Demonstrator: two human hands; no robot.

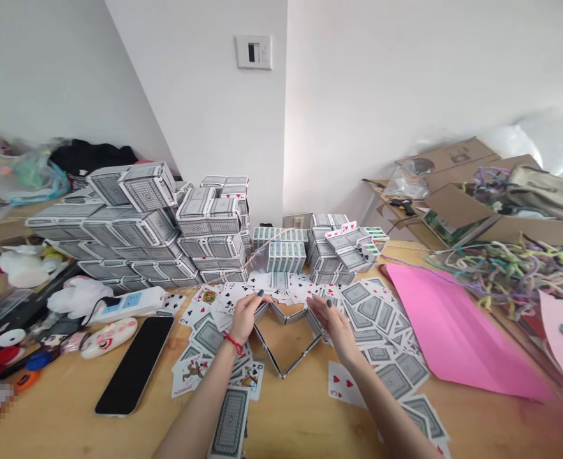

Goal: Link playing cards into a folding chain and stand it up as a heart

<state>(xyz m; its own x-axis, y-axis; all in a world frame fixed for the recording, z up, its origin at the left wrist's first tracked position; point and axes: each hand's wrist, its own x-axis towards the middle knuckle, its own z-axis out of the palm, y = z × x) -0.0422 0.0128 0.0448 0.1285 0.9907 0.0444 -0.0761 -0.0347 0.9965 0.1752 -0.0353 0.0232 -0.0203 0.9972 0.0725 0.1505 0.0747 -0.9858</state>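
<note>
A heart-shaped outline made of standing playing cards point(288, 341) sits on the wooden table point(305, 421) in front of me. My left hand point(248, 317), with a red string on its wrist, rests on the heart's upper left lobe, fingers curled against the cards. At the upper right lobe, my right hand point(335, 322) lies with its fingers stretched out along the card wall. Loose playing cards point(381, 331) lie scattered face up and face down all around the heart.
Piled card boxes point(147, 229) stand behind the heart against the wall. A black phone point(135, 364) lies to the left, near toys and small clutter. Pink paper point(448, 331) and tangled coloured cords point(511, 268) fill the right side, with cardboard boxes point(467, 191) behind.
</note>
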